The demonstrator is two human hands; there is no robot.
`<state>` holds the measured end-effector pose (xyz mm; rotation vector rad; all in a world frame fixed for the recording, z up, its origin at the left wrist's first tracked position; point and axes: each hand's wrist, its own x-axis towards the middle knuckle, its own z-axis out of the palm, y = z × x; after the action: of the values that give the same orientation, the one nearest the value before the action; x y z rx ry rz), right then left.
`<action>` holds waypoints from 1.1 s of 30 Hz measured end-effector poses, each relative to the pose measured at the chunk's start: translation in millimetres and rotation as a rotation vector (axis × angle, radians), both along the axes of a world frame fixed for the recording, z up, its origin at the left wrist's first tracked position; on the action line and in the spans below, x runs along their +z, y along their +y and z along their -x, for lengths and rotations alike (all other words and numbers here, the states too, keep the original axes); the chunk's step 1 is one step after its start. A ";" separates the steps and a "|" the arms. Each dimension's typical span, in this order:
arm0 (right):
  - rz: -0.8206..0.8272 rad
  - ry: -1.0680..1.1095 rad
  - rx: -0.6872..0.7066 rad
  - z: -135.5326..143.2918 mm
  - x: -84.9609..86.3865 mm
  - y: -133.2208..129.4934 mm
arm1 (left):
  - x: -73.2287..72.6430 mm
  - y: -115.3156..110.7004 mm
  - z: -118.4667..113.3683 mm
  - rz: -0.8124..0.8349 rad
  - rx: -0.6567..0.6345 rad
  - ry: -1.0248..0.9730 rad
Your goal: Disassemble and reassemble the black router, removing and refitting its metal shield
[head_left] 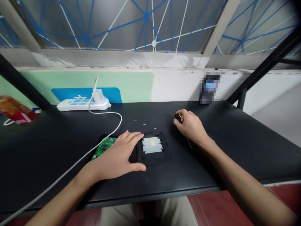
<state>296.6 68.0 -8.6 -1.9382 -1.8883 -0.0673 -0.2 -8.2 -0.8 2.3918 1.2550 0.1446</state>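
Observation:
My left hand [119, 153] lies with its fingers spread over a black casing, between a green circuit board [105, 147] and a silver metal plate [149, 149]. A small cream pad [152, 143] sits on the plate. The hand hides part of the board. To the right, my right hand [191, 125] is closed around the black and yellow handle of a screwdriver [179, 118]. Its thin shaft points down toward me, below the hand. Several small screws [144, 124] lie on the black table behind the casing.
A white power strip [83, 104] with a plugged-in charger [99, 96] stands by the wall. Its white cable [70, 169] crosses the table's left side. A red packet [17, 110] lies far left; a blurred upright device [208, 89] leans at the back right.

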 end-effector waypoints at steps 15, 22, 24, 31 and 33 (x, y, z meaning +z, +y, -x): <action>-0.132 -0.051 0.172 9.2 1.1 -13.4 | -2.2 -0.9 1.9 -0.029 -0.004 -0.008; -0.082 0.107 0.773 44.6 8.6 -41.0 | -1.3 -0.8 -0.9 -0.040 -0.032 -0.014; -0.021 0.097 0.856 51.9 7.8 -46.5 | -0.2 -0.8 -1.2 -0.049 -0.037 -0.037; 0.052 0.016 0.984 73.7 6.5 -55.2 | 12.2 1.1 12.2 -0.149 0.030 -0.129; 0.069 -0.029 0.993 77.4 6.6 -56.8 | 13.6 1.2 20.1 -0.165 0.031 -0.132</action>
<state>219.2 11.3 -2.0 -0.8432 -2.6600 0.2679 -20.3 -7.0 12.8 2.4557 1.2623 0.4238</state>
